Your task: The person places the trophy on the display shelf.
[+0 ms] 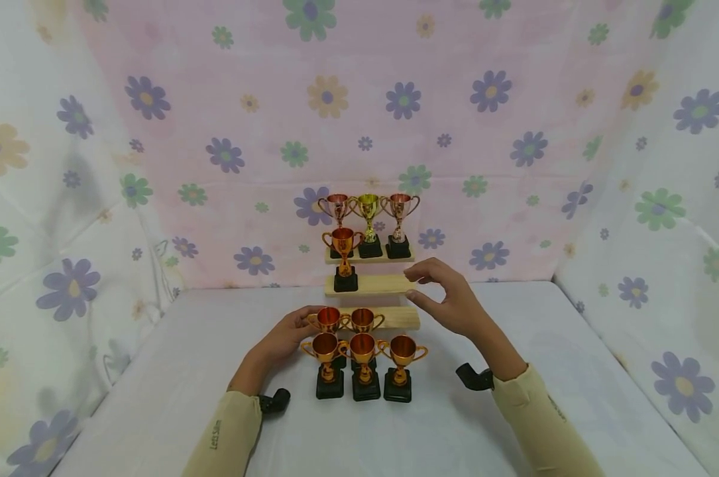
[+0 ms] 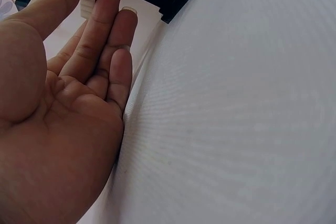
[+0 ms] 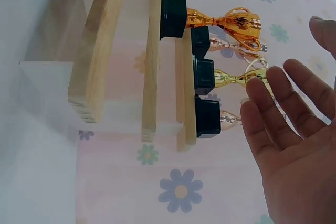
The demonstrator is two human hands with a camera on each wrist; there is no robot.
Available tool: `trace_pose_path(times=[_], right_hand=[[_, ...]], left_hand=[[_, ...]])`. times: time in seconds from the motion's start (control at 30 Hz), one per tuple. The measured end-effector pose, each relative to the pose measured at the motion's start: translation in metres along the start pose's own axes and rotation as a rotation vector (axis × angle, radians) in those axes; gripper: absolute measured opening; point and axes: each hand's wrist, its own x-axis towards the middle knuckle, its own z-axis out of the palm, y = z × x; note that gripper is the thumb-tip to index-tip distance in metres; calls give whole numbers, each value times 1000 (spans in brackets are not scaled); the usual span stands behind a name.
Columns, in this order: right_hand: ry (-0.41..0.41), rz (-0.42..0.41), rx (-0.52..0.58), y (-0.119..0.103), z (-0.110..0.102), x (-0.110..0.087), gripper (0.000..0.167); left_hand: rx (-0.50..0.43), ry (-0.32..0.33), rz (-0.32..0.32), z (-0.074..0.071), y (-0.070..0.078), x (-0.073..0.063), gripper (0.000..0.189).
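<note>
A three-tiered wooden stand is set on the white-covered table, and its lowest board is held at the left end by the left hand — the thumb is laid on one side of the wood and fingertips on the other, with the remaining fingers kept fairly straight. Whether the nearby black trophy base is also touched by those fingertips cannot be told.

The right hand is held just beside the right end of the stand's middle board, thumb well parted from loosely bent fingers; nothing is gripped by it.

At the left end of the stand's middle board, one copper-coloured trophy is stood upright. On the stand's top board, three are lined up: a gold trophy between two rose-toned trophies, the left one partly hidden by the copper-coloured one below.

Five more are stood upright on the table in front of the stand — a front row of three orange-gold trophies and, nearer the stand, a pair of matching cups, whose bases are mostly hidden. Behind the stand, a pink flowered cloth is hung.
</note>
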Motion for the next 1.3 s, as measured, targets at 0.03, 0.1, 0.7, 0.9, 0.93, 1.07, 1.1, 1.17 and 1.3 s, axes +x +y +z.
trace_pose_path(times=[0.03, 0.1, 0.7, 0.9, 0.93, 1.07, 1.1, 1.17, 1.3], right_hand=[[-9, -3, 9, 0, -1, 0, 35], [-22, -4, 18, 0, -2, -1, 35], [-313, 38, 13, -22, -16, -7, 37], [-444, 73, -21, -34, -14, -10, 45], [-458, 76, -28, -35, -13, -10, 46], [-494, 95, -45, -38, -8, -10, 48], [-500, 103, -47, -39, -8, -10, 48], [-511, 117, -51, -40, -6, -10, 49], [-533, 128, -61, -40, -4, -10, 51]], left_hand=[[2, 3, 0, 0, 0, 0, 49], [6, 9, -2, 0, 0, 1, 49], [37, 28, -15, 1, 5, -1, 48], [42, 41, -29, 2, 3, 0, 50], [40, 43, -33, 2, 3, 0, 50], [46, 52, -43, 3, 1, 0, 49], [51, 51, -41, 3, 0, 0, 49], [48, 45, -35, 3, 1, -1, 49], [42, 36, -30, 2, 4, -1, 51]])
